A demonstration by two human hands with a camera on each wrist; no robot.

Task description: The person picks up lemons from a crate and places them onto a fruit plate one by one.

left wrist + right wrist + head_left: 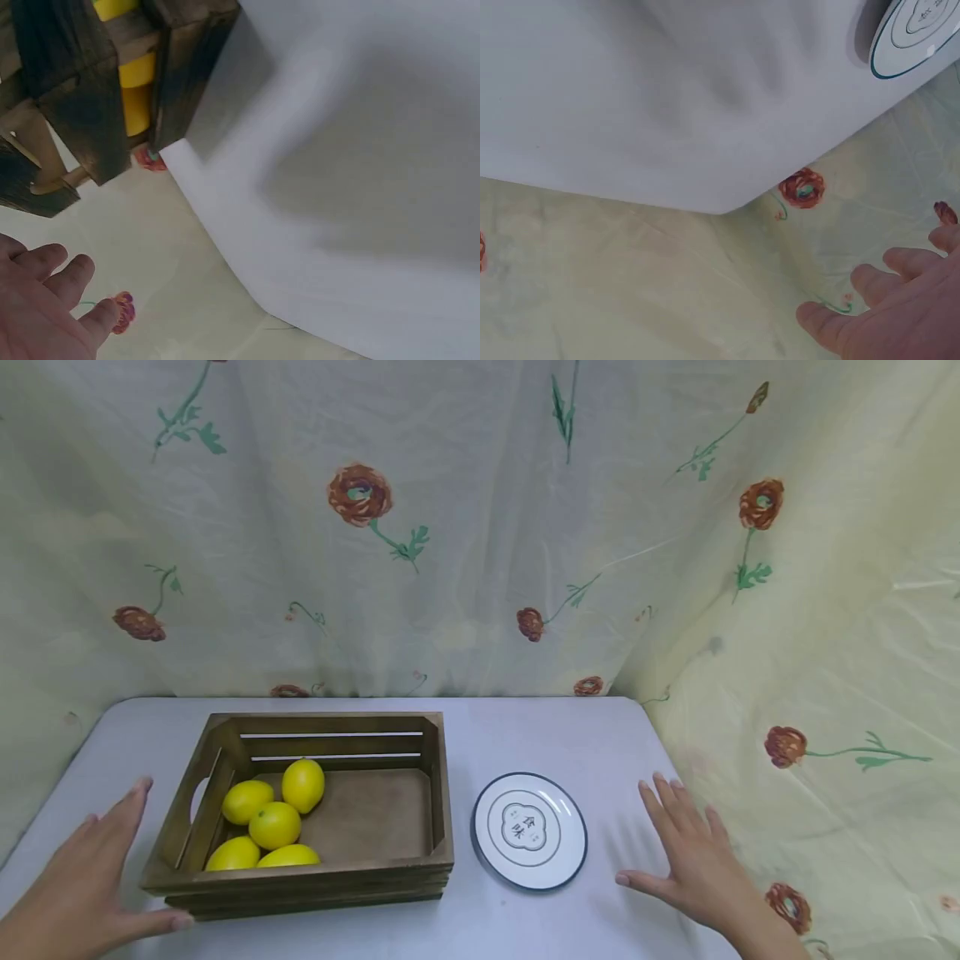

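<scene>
A brown wooden crate (322, 885) stands on the left half of the table, with several yellow lemons (274, 825) gathered in its left part. To its right lies a round white plate (529, 868) with a dark rim and printed characters in its middle. My left hand (86, 881) is held beside the crate's left end, thumb and fingers spread, holding nothing. On the other side, my right hand (693, 860) hovers right of the plate, fingers spread and apart from it. Both wrist views show loose fingers near the table edge; the crate's slats (82, 112) appear in the left one.
The white table (540, 727) has rounded corners. Behind it and along the right hangs a pale curtain (465, 527) printed with red-brown flowers. Shadows of the hands fall on the tabletop.
</scene>
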